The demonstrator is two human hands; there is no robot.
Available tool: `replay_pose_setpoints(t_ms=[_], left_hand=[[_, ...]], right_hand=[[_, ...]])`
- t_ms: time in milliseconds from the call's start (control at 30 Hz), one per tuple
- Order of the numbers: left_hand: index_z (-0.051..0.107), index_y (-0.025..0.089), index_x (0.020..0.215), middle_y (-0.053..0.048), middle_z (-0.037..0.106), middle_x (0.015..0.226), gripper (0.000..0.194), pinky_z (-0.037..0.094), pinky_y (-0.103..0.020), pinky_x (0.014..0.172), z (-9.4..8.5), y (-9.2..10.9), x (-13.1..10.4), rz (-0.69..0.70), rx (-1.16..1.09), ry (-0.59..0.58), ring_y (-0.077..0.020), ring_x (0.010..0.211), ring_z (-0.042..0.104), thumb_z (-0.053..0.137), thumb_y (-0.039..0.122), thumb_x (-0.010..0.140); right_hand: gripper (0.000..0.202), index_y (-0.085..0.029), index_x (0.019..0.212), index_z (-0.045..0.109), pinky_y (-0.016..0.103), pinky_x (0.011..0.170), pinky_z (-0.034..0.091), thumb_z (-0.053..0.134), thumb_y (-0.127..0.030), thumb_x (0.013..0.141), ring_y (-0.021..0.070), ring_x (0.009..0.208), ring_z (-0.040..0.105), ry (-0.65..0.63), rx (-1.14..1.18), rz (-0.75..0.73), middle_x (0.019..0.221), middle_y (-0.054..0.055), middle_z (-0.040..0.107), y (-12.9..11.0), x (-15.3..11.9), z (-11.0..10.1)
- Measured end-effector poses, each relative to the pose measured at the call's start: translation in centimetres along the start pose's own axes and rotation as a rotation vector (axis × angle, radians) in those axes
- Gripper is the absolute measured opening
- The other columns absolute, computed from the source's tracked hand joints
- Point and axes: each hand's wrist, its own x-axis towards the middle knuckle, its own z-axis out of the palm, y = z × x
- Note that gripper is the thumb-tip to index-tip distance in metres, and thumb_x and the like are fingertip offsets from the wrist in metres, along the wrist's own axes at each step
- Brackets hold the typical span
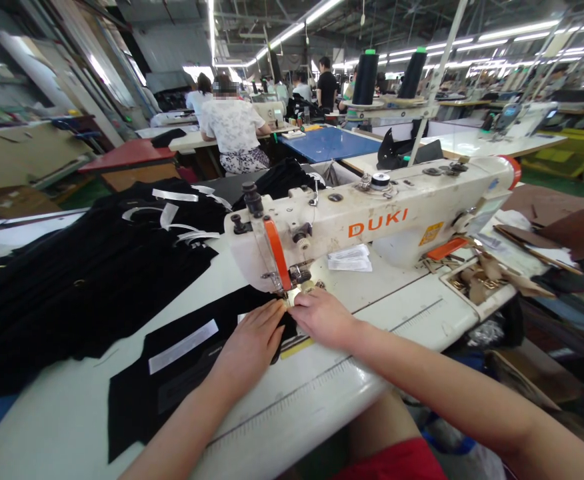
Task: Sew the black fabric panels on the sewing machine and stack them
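A white sewing machine marked DUKI stands on a pale table, its needle area lit. Black fabric lies flat to the left of the needle, with a white strip on it. My left hand rests on this fabric, its fingers stretched toward the needle and close together, the thumb apart. Just right of the needle, my right hand has bent fingers pressed down near the fabric's edge; what they pinch, if anything, is hidden. The two hands' fingertips nearly meet in front of the presser foot.
Piled black fabric with white strips covers the table's left side. White labels lie under the machine arm. At the right edge, a tray holds small pieces. A person in a white patterned shirt sits beyond; thread cones stand behind the machine.
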Motion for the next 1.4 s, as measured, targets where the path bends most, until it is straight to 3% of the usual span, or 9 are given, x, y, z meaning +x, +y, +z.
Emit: replay_pose_setpoints(t_ms=[500,667,800,900,967,1033,1167,1267,1400], left_hand=[[0.059,0.008,0.124,-0.018,0.061,0.129,0.042,0.046,-0.048,0.103,0.4,-1.5,1.2,-0.036,0.003,-0.003,-0.0292,0.119,0.058,0.039,0.030,0.095],[0.057,0.013,0.127,-0.014,0.059,0.133,0.041,0.046,-0.048,0.103,0.0,-1.1,0.0,-0.074,0.036,-0.030,-0.0269,0.123,0.055,0.039,0.029,0.094],[0.054,0.019,0.131,-0.009,0.054,0.140,0.040,0.040,-0.046,0.108,-1.4,0.7,-2.5,-0.062,0.064,-0.039,-0.0236,0.133,0.044,0.039,0.027,0.095],[0.046,0.019,0.138,-0.010,0.048,0.145,0.045,0.036,-0.050,0.110,-3.1,1.2,-4.9,-0.091,0.080,0.045,-0.0255,0.138,0.038,0.042,0.031,0.095],[0.042,0.017,0.140,-0.013,0.047,0.145,0.049,0.038,-0.051,0.109,-4.3,0.3,-6.9,-0.193,0.105,0.145,-0.0275,0.136,0.041,0.042,0.035,0.094],[0.050,0.014,0.133,-0.016,0.053,0.139,0.048,0.044,-0.051,0.104,-5.3,-1.6,-9.1,-0.324,0.163,0.196,-0.0307,0.127,0.050,0.044,0.038,0.092],[0.069,0.018,0.100,-0.013,0.070,0.107,0.034,0.054,-0.045,0.090,-6.4,-5.4,-12.4,-0.438,0.222,0.054,-0.0282,0.100,0.066,0.040,0.031,0.088],[0.069,0.022,0.088,-0.009,0.072,0.096,0.032,0.056,-0.038,0.084,-7.4,-6.6,-12.7,-0.472,0.204,0.061,-0.0241,0.091,0.068,0.037,0.025,0.085],[0.064,0.023,0.086,-0.006,0.072,0.086,0.025,0.056,-0.035,0.075,-9.5,-5.6,-11.7,-0.639,0.204,0.312,-0.0226,0.079,0.068,0.040,0.029,0.085]], right_hand=[[0.025,-0.014,0.083,0.068,0.032,0.075,0.040,0.047,-0.019,0.095,0.0201,0.082,0.053,0.008,-0.031,0.023,0.083,0.008,0.064,0.3,0.0,0.0],[0.023,-0.015,0.079,0.068,0.031,0.073,0.040,0.050,-0.019,0.093,0.0190,0.077,0.051,0.068,0.005,-0.009,0.079,0.007,0.063,0.1,-0.5,0.3],[0.020,-0.016,0.080,0.068,0.030,0.073,0.040,0.051,-0.016,0.091,0.0182,0.076,0.049,0.176,0.061,-0.048,0.077,0.006,0.061,-0.1,-1.0,0.3],[0.020,-0.016,0.079,0.068,0.030,0.073,0.041,0.051,-0.016,0.090,0.0186,0.077,0.050,0.211,0.086,-0.073,0.077,0.006,0.061,-0.1,-1.2,0.4],[0.020,-0.016,0.080,0.068,0.031,0.073,0.042,0.051,-0.016,0.089,0.0191,0.078,0.050,0.220,0.105,-0.081,0.078,0.006,0.062,0.0,-1.4,0.4],[0.019,-0.016,0.082,0.069,0.031,0.073,0.043,0.051,-0.016,0.089,0.0194,0.078,0.051,0.223,0.122,-0.079,0.079,0.006,0.063,0.0,-1.5,0.5],[0.018,-0.016,0.087,0.070,0.032,0.074,0.045,0.052,-0.016,0.090,0.0192,0.079,0.053,0.218,0.154,-0.074,0.080,0.007,0.064,-0.6,-1.7,0.5],[0.019,-0.017,0.098,0.069,0.034,0.080,0.048,0.052,-0.015,0.090,0.0195,0.087,0.057,0.184,0.202,-0.132,0.090,0.008,0.067,-2.1,-1.9,0.2],[0.026,-0.019,0.114,0.065,0.039,0.098,0.045,0.052,-0.019,0.091,0.0213,0.110,0.056,0.103,0.240,-0.198,0.119,0.010,0.065,-4.1,-2.2,0.0]])
